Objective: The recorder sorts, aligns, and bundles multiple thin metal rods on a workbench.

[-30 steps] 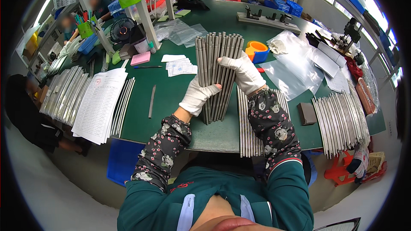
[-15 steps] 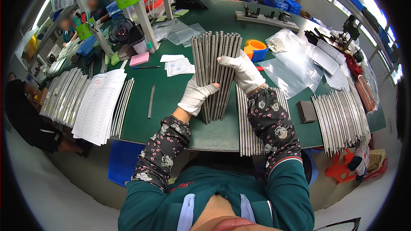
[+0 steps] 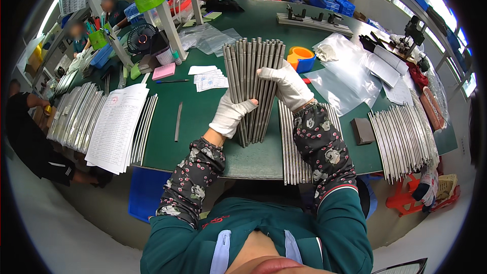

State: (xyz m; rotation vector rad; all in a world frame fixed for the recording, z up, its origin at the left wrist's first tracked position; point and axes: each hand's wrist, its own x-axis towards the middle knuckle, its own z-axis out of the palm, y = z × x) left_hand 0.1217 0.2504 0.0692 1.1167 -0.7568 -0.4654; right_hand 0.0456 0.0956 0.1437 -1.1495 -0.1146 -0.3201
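Observation:
Between my two gloved hands stands a bundle of steel rods (image 3: 253,66), tilted, its upper ends fanned slightly apart over the green table (image 3: 203,147). My left hand (image 3: 231,111) wraps the bundle's lower left side, thumb across the front. Higher up on the right side, my right hand (image 3: 289,83) grips it, thumb also across the front. The white gloves leave some fingertips bare, and the fingers behind the rods are hidden. A row of rods (image 3: 295,157) lies partly under my right forearm. One separate thin rod (image 3: 178,122) lies left of my left hand.
Printed sheets (image 3: 119,127) and bagged rods (image 3: 78,116) lie at the left. More rods (image 3: 401,142) are spread at the right beside a dark block (image 3: 362,132). An orange and blue tape roll (image 3: 301,60) and plastic bags (image 3: 345,83) sit beyond my right hand. Other people are at the far left.
The bundle's upper end has shifted slightly left, and both hands keep their hold. At the far left, a person in dark clothes has moved an arm toward the table.

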